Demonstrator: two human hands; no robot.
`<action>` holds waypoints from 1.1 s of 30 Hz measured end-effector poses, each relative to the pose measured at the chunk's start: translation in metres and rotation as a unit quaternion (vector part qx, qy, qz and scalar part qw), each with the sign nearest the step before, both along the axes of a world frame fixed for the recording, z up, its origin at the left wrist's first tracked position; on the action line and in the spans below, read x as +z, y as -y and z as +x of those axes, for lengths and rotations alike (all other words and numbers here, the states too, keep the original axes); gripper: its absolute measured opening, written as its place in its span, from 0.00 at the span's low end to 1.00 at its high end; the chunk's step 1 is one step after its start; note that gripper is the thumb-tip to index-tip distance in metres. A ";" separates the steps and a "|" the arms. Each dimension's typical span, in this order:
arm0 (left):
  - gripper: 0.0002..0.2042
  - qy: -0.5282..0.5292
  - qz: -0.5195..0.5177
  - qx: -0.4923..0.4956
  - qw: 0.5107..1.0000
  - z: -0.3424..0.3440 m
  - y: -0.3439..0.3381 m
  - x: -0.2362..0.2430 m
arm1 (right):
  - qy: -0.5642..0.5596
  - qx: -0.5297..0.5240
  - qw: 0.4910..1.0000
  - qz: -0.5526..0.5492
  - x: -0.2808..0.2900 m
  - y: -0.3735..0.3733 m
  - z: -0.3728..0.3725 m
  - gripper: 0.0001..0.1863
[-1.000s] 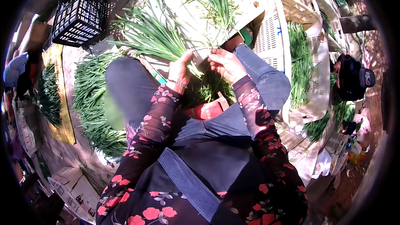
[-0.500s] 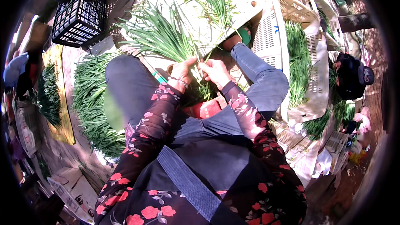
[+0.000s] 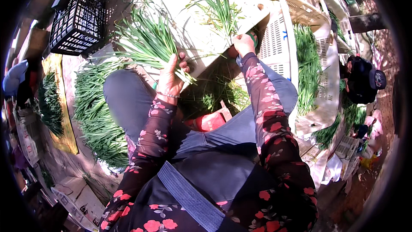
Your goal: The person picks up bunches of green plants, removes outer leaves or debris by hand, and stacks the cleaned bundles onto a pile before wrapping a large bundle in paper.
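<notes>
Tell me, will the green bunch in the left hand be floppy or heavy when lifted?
The green bunch would probably flop at its tips, since its leaves are long and thin. It's likely light, as the left hand alone holds it. Leaves might slip loose, because they fan apart.

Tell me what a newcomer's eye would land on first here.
First, the bright bunch of green stalks in the left hand, just left of the upper centre. Next, the black lattice crate at upper left, and the big heap of greens beside the person's left leg.
</notes>
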State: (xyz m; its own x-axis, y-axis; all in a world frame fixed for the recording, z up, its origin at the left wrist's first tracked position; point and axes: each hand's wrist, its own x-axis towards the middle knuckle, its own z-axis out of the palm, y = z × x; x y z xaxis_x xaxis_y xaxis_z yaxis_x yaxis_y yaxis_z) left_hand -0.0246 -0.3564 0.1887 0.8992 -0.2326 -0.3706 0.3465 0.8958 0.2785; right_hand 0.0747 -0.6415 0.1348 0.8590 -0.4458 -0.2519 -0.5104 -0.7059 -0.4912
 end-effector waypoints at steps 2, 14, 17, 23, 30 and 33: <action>0.14 0.024 -0.060 0.001 0.998 -0.002 -0.004 0.002 | -0.017 -0.058 0.998 0.012 -0.005 -0.001 0.008 0.21; 0.18 0.076 0.029 -0.084 0.993 -0.004 0.008 0.007 | 0.012 -0.008 0.811 0.585 0.083 0.022 -0.007 0.10; 0.10 0.034 0.068 -0.123 0.989 -0.007 0.013 -0.008 | -0.006 -0.020 0.906 0.423 0.107 0.019 -0.019 0.08; 0.08 -0.032 0.077 -0.087 0.993 -0.010 0.021 -0.015 | 0.097 -0.013 0.824 0.559 0.137 -0.009 -0.064 0.06; 0.06 -0.051 0.025 -0.069 0.996 -0.021 0.028 -0.024 | -0.012 0.016 0.816 0.578 0.087 -0.087 -0.131 0.08; 0.08 -0.043 0.077 -0.077 0.993 -0.021 0.028 -0.031 | 0.045 0.093 0.913 0.395 0.073 -0.095 -0.142 0.11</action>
